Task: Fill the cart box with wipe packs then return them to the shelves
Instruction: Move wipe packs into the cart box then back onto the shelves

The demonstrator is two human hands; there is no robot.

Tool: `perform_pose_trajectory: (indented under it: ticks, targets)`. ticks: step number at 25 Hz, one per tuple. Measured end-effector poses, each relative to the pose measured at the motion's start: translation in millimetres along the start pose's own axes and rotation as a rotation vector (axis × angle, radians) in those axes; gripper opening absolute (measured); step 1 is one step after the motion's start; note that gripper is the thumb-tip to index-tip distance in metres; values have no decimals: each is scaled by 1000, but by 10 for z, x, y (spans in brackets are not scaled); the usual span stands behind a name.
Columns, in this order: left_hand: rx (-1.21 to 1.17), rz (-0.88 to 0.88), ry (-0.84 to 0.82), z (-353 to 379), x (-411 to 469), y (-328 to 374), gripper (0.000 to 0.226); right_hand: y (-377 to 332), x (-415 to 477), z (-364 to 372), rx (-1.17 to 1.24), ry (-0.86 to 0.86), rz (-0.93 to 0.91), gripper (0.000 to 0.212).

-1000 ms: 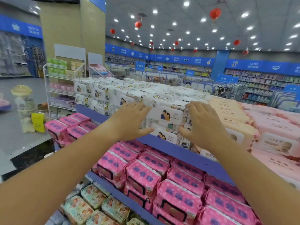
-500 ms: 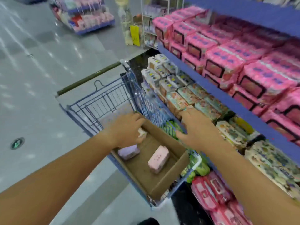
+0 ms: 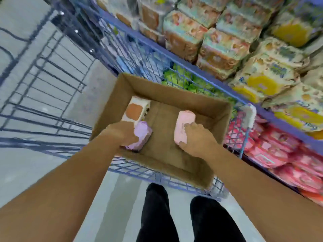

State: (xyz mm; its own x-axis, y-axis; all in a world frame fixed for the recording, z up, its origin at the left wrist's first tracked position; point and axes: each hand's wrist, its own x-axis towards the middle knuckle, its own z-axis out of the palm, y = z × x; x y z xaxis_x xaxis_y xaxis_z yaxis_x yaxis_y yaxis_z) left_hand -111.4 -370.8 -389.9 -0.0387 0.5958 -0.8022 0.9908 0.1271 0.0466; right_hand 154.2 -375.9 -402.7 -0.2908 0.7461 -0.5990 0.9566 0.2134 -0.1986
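Down in the box [image 3: 174,94], the left hand [image 3: 122,135] curls round a lilac pack [image 3: 142,137] at the near left corner. The right hand [image 3: 197,139] grips a pink pack [image 3: 185,122] toward the right wall. A white pack [image 3: 135,110] lies against the left wall, touching the lilac one. The box sits in the cart's [image 3: 52,75] near right corner, beside the shelves [image 3: 288,124]. With three packs and much bare cardboard, it looks far from full. Whether these two are going in or coming out, I cannot tell.
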Motion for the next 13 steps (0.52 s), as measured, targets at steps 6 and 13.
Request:
perform_pose_trajectory:
  ticks: [6, 13]
  targets:
    - [65, -80, -274, 599, 1170, -303, 36, 46, 682, 531, 198, 39, 374, 86]
    - [-356, -191, 43, 1225, 1638, -158, 70, 83, 1304, 1178, 691, 85, 723, 137]
